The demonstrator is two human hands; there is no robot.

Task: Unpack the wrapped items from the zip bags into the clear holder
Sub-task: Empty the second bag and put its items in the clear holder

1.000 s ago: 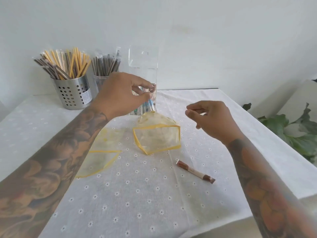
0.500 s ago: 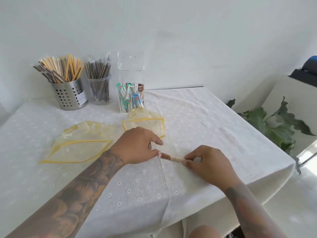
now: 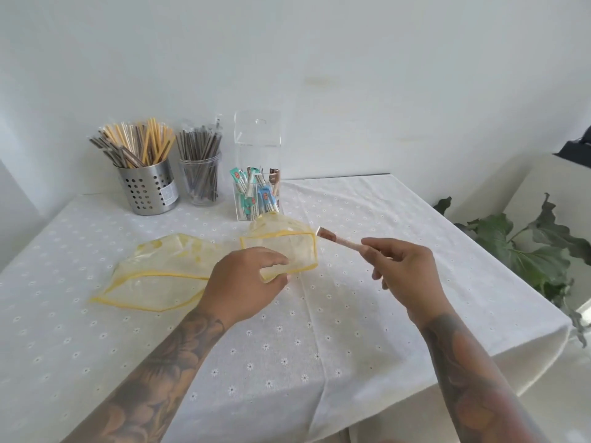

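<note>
Now, read from left to right, the scene begins with the larger zip bag point(image 3: 153, 282), which lies flat and apparently emptied on the tablecloth point(image 3: 351, 346), as it did half a second ago. Next, the left hand point(image 3: 246, 282) has been drawn away from the stick it was touching on the cloth and is now laid over the near corner of the smaller zip bag point(image 3: 281, 247), fingers loosely curved; whether the bag is pinched or merely rested on cannot be told. Behind it the clear holder point(image 3: 257, 174) is seen already stocked with wrapped sticks in its lower part. Further right, the brown wrapped stick point(image 3: 339, 239) has been lifted off the cloth and is pinched at its near end by the right hand point(image 3: 403, 270), its far tip aimed toward the holder (a sign, it is judged, that this may be the last item to go in). Some things remain unclear: the bags' contents are blurred by the yellowish film, the holder's upper walls are nearly lost against the wall, and the print on the wrappers is too small to be read.
</note>
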